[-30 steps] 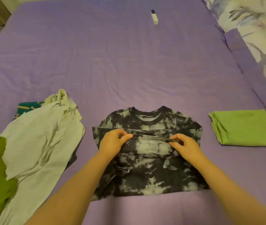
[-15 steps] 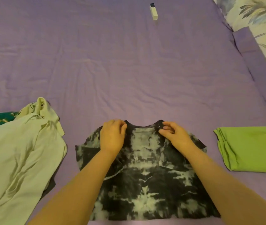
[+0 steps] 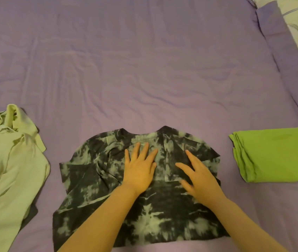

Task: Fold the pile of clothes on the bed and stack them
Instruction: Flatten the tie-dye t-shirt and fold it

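Both hands lie flat, fingers straight and spread, gripping nothing: the left hand (image 3: 140, 171) presses the middle of the tie-dye shirt (image 3: 141, 190) just below the collar, and the right hand (image 3: 199, 177) presses beside it, toward the shirt's right sleeve. The shirt lies on the bed (image 3: 144, 70) straight ahead, its hem folded up to the collar. It looks light, soft and limp, likely to slump or wrinkle if lifted by one corner, so hold it by two corners or a doubled edge, one hand on each. A folded green garment (image 3: 275, 155) sits well apart to the right; the unfolded pale pile (image 3: 10, 170) lies to the left.
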`<control>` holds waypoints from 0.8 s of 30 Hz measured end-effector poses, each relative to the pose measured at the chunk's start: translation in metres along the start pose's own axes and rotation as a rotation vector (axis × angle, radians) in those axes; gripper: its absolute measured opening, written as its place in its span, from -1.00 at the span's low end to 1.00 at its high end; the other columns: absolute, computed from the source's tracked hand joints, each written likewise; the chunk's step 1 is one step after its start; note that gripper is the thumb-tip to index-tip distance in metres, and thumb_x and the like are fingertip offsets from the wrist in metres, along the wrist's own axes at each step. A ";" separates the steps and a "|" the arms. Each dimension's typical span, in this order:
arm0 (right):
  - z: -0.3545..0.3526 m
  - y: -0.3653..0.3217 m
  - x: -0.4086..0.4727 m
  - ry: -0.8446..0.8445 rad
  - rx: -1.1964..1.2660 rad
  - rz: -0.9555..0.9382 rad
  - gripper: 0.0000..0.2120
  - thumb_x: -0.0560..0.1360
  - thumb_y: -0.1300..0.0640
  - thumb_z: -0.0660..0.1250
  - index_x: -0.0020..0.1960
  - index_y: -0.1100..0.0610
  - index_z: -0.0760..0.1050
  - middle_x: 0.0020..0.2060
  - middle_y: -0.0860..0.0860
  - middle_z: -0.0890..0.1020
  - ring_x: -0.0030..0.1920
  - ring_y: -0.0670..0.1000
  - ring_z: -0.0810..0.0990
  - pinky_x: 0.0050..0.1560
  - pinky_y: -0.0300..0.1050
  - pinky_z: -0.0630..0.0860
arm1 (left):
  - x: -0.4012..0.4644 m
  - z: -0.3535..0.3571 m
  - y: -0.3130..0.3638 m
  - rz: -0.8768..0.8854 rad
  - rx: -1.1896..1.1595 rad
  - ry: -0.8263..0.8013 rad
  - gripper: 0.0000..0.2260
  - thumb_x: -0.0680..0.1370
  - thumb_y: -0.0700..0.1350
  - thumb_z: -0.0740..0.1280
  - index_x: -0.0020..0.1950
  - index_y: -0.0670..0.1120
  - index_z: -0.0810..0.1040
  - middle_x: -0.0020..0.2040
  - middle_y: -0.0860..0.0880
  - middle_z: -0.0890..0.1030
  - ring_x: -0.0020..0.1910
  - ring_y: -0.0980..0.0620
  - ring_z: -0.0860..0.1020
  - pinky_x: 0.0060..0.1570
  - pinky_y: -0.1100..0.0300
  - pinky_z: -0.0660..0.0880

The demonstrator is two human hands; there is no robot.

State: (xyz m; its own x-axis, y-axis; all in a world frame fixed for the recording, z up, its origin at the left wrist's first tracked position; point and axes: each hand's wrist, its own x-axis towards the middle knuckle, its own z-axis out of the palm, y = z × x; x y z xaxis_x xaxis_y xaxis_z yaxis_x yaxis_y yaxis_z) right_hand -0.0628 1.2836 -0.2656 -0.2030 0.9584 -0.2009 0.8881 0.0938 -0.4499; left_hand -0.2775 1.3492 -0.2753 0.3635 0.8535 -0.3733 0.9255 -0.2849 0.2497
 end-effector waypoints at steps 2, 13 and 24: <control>-0.007 -0.002 0.005 0.088 0.149 0.103 -0.80 0.56 0.13 0.30 0.15 0.10 0.60 0.36 0.07 0.43 0.42 0.06 0.31 0.37 -0.09 0.28 | 0.003 0.000 0.002 -0.007 0.028 -0.030 -0.53 0.65 0.16 -0.09 0.55 0.17 -0.07 0.58 0.01 -0.10 0.54 -0.11 -0.23 0.44 -0.22 -0.26; -0.050 0.025 0.018 0.495 0.260 0.610 -0.72 0.57 0.21 0.26 0.25 0.28 0.48 0.14 0.20 0.54 0.17 0.22 0.47 0.15 0.09 0.40 | 0.007 0.003 0.056 0.152 -0.054 -0.058 -0.52 0.63 0.21 -0.15 0.55 0.16 0.02 0.58 0.04 -0.05 0.54 -0.03 -0.20 0.44 -0.13 -0.34; -0.003 -0.014 0.019 -0.163 -0.177 0.301 -0.39 0.59 -0.21 0.03 0.56 -0.06 -0.06 0.55 0.07 -0.11 0.53 0.15 -0.26 0.49 0.14 -0.15 | -0.029 -0.004 0.016 0.089 -0.083 -0.031 -0.56 0.66 0.11 -0.04 0.54 0.06 0.13 0.56 0.02 0.08 0.55 0.00 -0.07 0.50 -0.03 -0.17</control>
State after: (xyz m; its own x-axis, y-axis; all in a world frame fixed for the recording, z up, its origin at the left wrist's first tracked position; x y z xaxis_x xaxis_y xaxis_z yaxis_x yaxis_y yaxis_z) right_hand -0.0776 1.3018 -0.2603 0.0278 0.8957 -0.4437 0.9724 -0.1271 -0.1956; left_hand -0.2735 1.3212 -0.2570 0.4481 0.8121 -0.3738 0.8779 -0.3207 0.3555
